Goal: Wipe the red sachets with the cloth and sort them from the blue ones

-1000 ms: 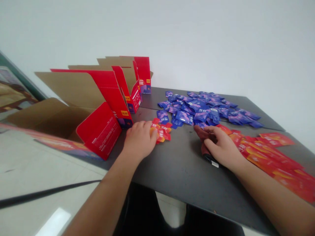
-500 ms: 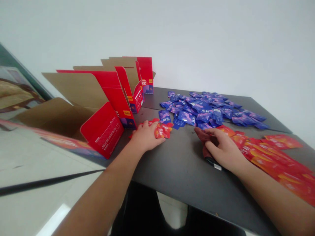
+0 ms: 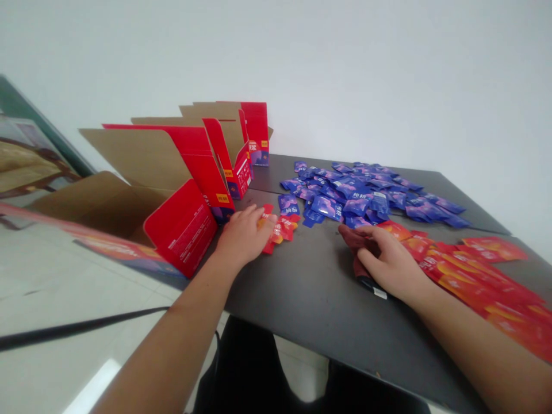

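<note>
Pale bare wall behind, dark tabletop (image 3: 314, 270) below it, floor showing at 7 to 8 o'clock. Clock dirs from the L hand, 12 = away from the wearer. L hand (image 3: 244, 234) is over the small red-orange sachets (image 3: 282, 229), which poke out at approx 3 o'clock, flat on the table. L fingers bent over, thumb next to the sachets; tips hidden, so can't tell if they're gripping. R hand (image 3: 390, 259), nr 3 o'clock, has thumb + fingers curled round a dark red-brown item (image 3: 352, 238); can't ID it. Blue-purple sachets (image 3: 350, 194) heaped at 2 o'clock; bigger red-orange packs (image 3: 478, 276) lie past the R hand; open red box (image 3: 181, 227) at 9, more boxes (image 3: 256, 135) at 12. Handling (my guess): sachets v. light, soft, slick film, prob. slide over each other & could split if squeezed hard mid-body; best hold = flat pinch on the sealed edges, or thumb + fingers either side of a small stack. Vs. ½ sec ago: L hand's shifted twd 9, nearer the box, thumb pulled in, sachets now fanned more untidily w/ one edge sticking out at 4 o'clock; R hand, blue heap & boxes basically unchanged.
</note>
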Available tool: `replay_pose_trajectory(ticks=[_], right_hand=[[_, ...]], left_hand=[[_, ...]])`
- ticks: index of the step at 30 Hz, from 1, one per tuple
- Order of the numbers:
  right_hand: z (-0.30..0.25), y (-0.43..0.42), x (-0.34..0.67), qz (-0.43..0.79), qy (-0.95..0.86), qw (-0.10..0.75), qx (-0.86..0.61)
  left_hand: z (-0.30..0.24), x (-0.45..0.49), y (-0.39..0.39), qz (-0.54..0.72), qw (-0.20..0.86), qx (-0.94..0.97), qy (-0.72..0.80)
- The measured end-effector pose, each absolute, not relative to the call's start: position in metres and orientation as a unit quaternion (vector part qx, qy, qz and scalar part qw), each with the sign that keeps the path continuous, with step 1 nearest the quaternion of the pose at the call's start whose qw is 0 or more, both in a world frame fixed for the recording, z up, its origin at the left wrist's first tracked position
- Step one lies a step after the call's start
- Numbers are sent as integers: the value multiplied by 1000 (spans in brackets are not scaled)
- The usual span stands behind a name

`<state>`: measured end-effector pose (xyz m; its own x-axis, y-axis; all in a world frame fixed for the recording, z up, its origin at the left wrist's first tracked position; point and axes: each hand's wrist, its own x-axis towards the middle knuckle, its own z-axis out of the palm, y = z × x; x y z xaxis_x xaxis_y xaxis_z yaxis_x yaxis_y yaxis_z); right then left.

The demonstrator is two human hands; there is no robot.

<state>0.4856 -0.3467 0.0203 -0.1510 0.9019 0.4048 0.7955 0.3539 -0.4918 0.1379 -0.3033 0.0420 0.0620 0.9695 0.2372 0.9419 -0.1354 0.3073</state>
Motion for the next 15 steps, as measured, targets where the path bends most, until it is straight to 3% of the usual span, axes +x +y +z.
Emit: replay_pose_trajectory(ticks=[6,15], right_hand=[[19,-346,485,92,-744,321,-579],[18,-346,485,128,-737,324,-579]], left_hand=[[54,129,-305,252,-10,678,690],[57,107,-281,242,12,684,688]])
